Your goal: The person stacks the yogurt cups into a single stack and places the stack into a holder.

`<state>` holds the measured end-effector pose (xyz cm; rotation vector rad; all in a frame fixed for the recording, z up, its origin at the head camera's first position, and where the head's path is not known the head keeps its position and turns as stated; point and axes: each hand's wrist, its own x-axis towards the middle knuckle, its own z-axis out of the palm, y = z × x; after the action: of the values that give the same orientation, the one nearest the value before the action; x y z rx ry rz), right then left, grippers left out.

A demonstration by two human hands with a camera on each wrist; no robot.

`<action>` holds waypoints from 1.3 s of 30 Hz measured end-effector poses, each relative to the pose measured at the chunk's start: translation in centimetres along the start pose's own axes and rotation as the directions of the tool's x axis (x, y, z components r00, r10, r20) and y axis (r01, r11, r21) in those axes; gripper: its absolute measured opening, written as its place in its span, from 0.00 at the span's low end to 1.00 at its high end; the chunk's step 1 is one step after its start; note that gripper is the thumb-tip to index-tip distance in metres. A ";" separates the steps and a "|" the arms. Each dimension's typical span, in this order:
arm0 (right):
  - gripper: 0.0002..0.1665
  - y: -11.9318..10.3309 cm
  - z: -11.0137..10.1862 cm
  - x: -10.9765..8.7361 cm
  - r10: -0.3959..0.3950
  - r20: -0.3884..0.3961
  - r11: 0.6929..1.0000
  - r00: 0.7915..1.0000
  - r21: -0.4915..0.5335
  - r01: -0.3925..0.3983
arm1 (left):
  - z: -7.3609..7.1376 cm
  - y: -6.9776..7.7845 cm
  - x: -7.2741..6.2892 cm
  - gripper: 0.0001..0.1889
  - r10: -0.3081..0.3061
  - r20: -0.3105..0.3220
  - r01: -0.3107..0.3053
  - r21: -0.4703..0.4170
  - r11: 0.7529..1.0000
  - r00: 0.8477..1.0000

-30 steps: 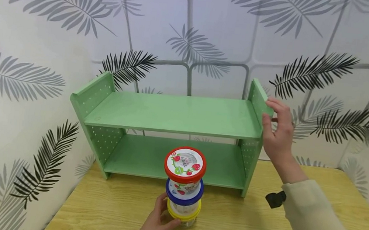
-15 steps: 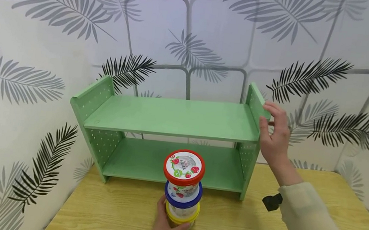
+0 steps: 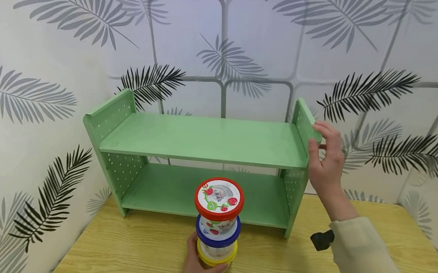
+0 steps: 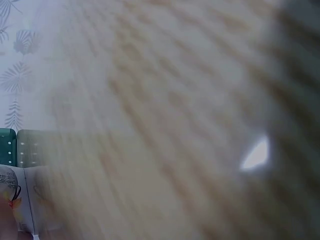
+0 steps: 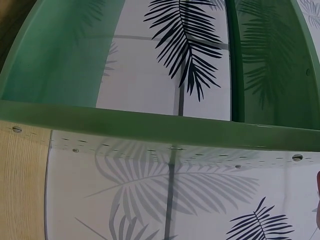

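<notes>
A stack of three plastic tubs with strawberry prints stands before a green two-tier shelf [image 3: 203, 139]. The red-lidded tub [image 3: 218, 198] is on top, the blue-lidded tub [image 3: 217, 242] in the middle, and the yellow-lidded tub [image 3: 212, 262] at the bottom. My left hand [image 3: 195, 272] grips the bottom tub from the left, thumb across its front. My right hand [image 3: 328, 166] holds the front edge of the shelf's right side panel near the top. A printed tub [image 4: 25, 195] shows at the left edge of the left wrist view; the panel's edge [image 5: 150, 125] crosses the right wrist view.
The shelf stands on a wooden table [image 3: 145, 243] against a leaf-patterned wall [image 3: 260, 35]. Its perforated left side panel [image 3: 111, 117] rises above the upper board. The lower board [image 3: 166, 188] lies directly behind the stack.
My left hand has shifted right and closer round the bottom tub, its thumb reaching further across the front. The head view has tilted up slightly. My right hand keeps its place on the panel.
</notes>
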<state>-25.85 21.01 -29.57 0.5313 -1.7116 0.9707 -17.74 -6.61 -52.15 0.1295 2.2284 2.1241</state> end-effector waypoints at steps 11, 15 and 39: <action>0.17 0.2 0.0 0.1 -0.008 0.003 1.000 1.000 0.009 0.008 | 0.0 0.4 0.1 0.55 -0.002 -0.006 0.002 -0.012 1.000 1.000; 0.17 0.4 0.0 0.1 -0.016 -0.003 1.000 1.000 0.009 0.016 | -0.1 1.0 0.1 0.54 0.018 -0.016 -0.018 -0.005 1.000 1.000; 0.18 2.5 0.3 -0.4 -0.001 -0.005 1.000 1.000 -0.011 0.001 | -2.7 6.4 -0.4 0.48 0.123 -0.028 -0.122 0.022 0.992 0.992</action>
<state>-27.76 22.12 -30.90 0.5219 -1.7116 0.9603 -17.49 -9.04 -45.66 0.2438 2.3158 2.1775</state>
